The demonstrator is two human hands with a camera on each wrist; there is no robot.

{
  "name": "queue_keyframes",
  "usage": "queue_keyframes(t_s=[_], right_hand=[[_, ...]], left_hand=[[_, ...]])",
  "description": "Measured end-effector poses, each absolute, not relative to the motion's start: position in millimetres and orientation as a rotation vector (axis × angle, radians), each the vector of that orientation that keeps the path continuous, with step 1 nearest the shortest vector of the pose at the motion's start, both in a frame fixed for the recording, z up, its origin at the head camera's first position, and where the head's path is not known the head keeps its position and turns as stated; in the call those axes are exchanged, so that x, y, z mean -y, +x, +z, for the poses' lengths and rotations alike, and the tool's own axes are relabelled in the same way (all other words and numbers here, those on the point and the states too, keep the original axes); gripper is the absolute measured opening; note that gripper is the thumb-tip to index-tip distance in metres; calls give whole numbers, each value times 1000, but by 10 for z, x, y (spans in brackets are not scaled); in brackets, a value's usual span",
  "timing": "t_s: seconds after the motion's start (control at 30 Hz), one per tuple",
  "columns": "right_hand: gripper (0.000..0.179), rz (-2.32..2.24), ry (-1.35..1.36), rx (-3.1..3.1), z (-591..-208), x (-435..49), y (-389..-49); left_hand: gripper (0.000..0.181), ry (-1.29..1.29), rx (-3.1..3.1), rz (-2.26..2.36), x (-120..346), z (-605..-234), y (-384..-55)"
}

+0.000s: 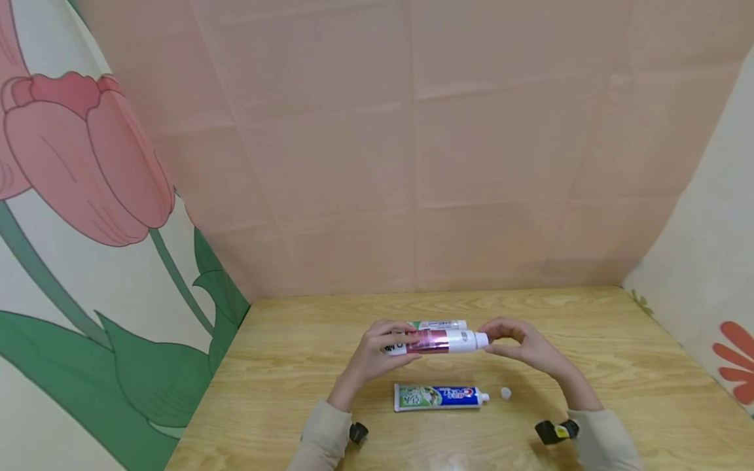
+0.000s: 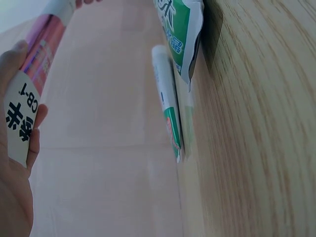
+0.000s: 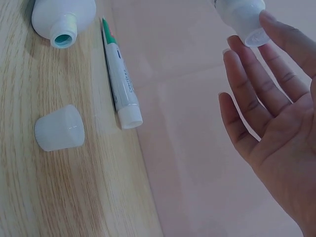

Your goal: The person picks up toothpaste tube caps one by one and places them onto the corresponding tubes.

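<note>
Held level above the table, a pink-and-white toothpaste tube (image 1: 434, 341) lies in the grip of my left hand (image 1: 374, 351). The left wrist view shows fingers wrapped around its white end with black lettering (image 2: 22, 116). My right hand (image 1: 533, 347) pinches the white cap (image 1: 482, 340) on the tube's right end between thumb and fingers; the cap (image 3: 254, 34) is partly cut off in the right wrist view. Below the hands, a green-and-blue toothpaste tube (image 1: 438, 397) lies uncapped, its open nozzle (image 3: 64, 39) visible. A loose white cap (image 1: 506, 393) sits just right of that nozzle.
Behind the held tube, a third white-and-green toothpaste tube (image 1: 450, 324) lies on the wooden table (image 1: 283, 379) with its cap on. A pink cloth backdrop (image 1: 412, 163) rises at the table's back edge.
</note>
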State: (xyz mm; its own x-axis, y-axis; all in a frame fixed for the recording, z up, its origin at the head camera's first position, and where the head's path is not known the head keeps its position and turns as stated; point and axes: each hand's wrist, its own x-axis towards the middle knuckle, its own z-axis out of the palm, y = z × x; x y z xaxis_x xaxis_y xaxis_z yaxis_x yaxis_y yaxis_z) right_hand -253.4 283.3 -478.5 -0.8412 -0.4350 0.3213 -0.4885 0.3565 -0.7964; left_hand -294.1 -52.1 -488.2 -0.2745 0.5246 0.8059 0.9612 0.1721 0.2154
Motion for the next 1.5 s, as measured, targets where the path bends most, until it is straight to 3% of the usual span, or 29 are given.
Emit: queue_keyframes(t_s=[1.03, 1.5], right_hand=[[15, 1565, 858, 2580, -4766, -2819, -2548], [38, 1509, 844, 2546, -4811, -2823, -2539]], left_hand=[[38, -1400, 1908, -1003, 506, -4890, -2928], [34, -1412, 1866, -1005, 506, -4909, -2949]])
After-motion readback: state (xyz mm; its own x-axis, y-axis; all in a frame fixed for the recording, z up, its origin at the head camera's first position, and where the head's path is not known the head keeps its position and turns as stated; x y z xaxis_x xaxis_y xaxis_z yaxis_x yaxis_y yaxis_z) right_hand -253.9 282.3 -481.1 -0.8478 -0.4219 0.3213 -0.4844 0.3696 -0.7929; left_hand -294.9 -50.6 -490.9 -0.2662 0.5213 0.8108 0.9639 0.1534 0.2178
